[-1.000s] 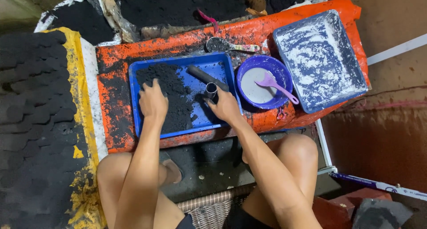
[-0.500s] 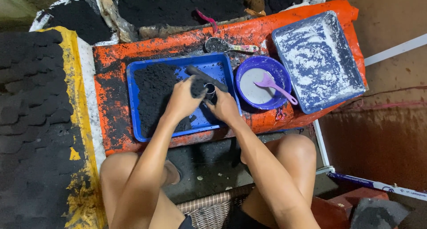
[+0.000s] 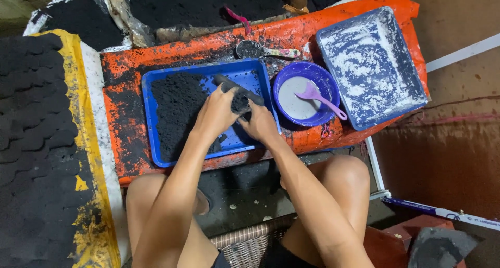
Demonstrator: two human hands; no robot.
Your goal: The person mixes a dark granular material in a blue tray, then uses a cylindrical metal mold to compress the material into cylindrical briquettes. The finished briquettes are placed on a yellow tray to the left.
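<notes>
A blue tray (image 3: 255,70) holds a heap of black powder (image 3: 174,109) on its left half. My right hand (image 3: 260,125) grips a short metal tube standing in the tray; the tube is hidden by my fingers and by powder. My left hand (image 3: 219,112) is cupped over the tube's top with a clump of black powder (image 3: 239,102) in it. A dark cylindrical rod (image 3: 237,88) lies in the tray just behind both hands.
A purple bowl (image 3: 284,75) of white powder with a purple spoon (image 3: 319,99) stands right of the tray. A larger blue tray (image 3: 372,65) dusted white lies at the far right. A spoon (image 3: 263,50) of black powder lies behind. Rows of black briquettes (image 3: 31,122) fill the left.
My left hand left the powder heap, carried a handful to the right and now presses it over the tube that my right hand holds. The tube's open top is now covered.
</notes>
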